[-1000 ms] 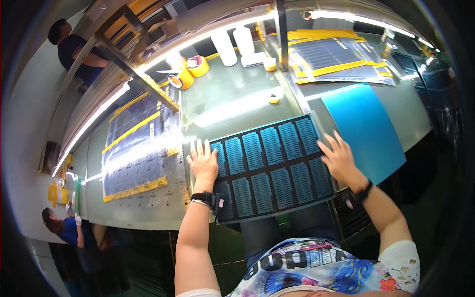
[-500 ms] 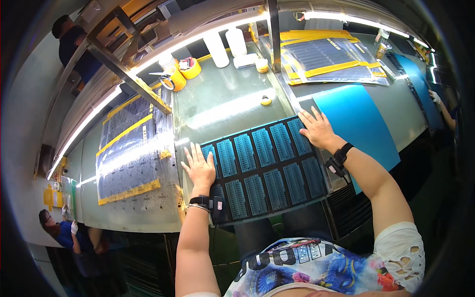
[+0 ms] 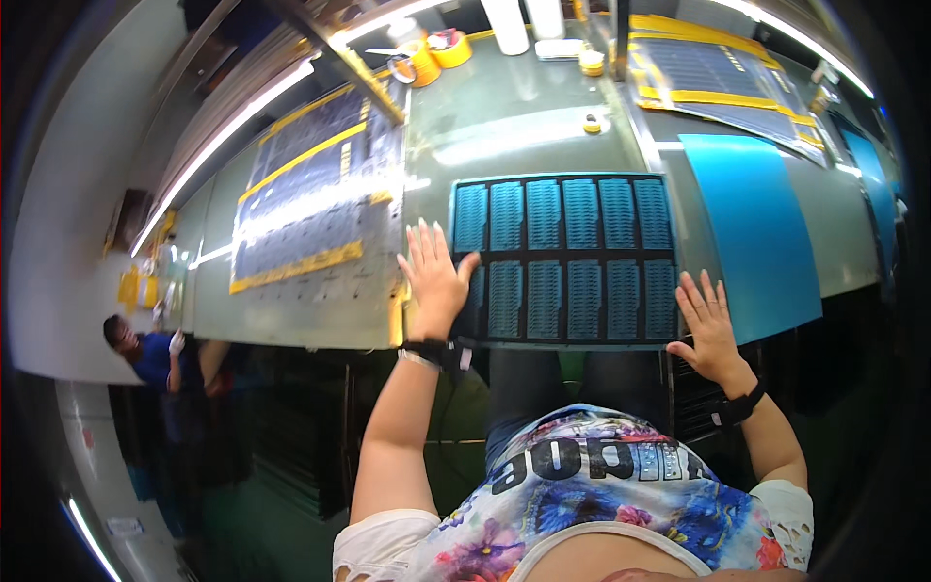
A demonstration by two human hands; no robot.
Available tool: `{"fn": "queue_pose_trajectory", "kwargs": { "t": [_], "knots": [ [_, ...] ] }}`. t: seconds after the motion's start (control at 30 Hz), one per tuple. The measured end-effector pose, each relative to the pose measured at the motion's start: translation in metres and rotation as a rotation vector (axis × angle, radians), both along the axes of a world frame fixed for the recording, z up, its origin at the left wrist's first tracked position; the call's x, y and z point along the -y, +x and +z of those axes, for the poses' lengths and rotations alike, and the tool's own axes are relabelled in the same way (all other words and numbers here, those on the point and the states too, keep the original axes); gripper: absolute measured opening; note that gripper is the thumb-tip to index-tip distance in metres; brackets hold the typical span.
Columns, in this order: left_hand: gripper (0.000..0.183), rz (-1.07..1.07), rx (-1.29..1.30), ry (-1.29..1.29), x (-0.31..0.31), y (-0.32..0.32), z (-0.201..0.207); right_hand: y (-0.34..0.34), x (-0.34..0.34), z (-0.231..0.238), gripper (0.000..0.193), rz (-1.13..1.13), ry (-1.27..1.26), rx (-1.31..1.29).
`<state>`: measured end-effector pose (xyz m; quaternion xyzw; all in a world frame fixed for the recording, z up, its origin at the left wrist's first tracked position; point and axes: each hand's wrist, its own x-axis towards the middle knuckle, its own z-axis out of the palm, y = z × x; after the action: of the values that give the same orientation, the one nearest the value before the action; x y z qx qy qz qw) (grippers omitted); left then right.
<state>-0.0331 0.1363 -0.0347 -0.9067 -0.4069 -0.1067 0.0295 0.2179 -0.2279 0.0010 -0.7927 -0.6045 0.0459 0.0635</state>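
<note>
A flat panel [image 3: 565, 257], black with two rows of blue patterned rectangles, lies squarely on the glass-like worktop at its front edge. By the panel's left edge is my left hand [image 3: 436, 286], fingers stretched out and thumb over the edge. My right hand [image 3: 708, 330] lies open along the lower right edge, its thumb tip close to the corner. Neither hand has its fingers wrapped round anything. Both wrists wear black bands.
Right of the panel lies a plain blue sheet [image 3: 756, 233]. Yellow-taped dark films lie at left [image 3: 301, 204] and at back right [image 3: 718, 82]. Tape rolls [image 3: 422, 63] and white bottles [image 3: 506, 24] stand at the back. A co-worker [image 3: 155, 359] is at far left.
The panel has turned from a slant to lie square with the worktop's front edge. My right hand has moved from its upper right corner down to its lower right side. The view has shifted.
</note>
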Motion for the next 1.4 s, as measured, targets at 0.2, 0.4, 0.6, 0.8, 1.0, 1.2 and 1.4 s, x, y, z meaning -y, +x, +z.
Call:
{"fn": "queue_pose_trajectory", "kwargs": {
  "t": [0.2, 0.4, 0.6, 0.8, 1.0, 1.2, 1.4],
  "knots": [
    [0.060, 0.466, 0.117, -0.043, 0.095, -0.088, 0.004, -0.009, 0.010, 0.006, 0.102, 0.043, 0.032, -0.076],
    [0.045, 0.548, 0.732, -0.739, 0.102, -0.099, -0.032, -0.006, -0.001, -0.007, 0.073, 0.070, 0.155, -0.018],
    [0.034, 0.419, 0.689, -0.398, 0.113, -0.093, -0.050, -0.005, -0.008, -0.017, 0.056, 0.094, 0.287, -0.045],
    [0.027, 0.466, 1.084, -0.977, 0.106, -0.083, -0.027, -0.011, 0.012, -0.012, 0.024, -0.221, 0.535, -0.291],
    [0.020, 0.366, 1.113, -1.458, 0.101, -0.104, -0.033, -0.003, 0.012, -0.067, 0.014, -0.800, 0.250, -1.531],
    [0.016, 0.345, 1.201, -1.592, 0.095, -0.111, -0.016, -0.009, 0.018, -0.003, 0.032, -0.413, 0.352, -1.871],
    [0.043, -0.699, 1.540, -1.684, 0.057, 0.011, 0.126, 0.070, 0.028, 0.071, 0.039, -0.255, 0.936, -1.222]
  ]
}}
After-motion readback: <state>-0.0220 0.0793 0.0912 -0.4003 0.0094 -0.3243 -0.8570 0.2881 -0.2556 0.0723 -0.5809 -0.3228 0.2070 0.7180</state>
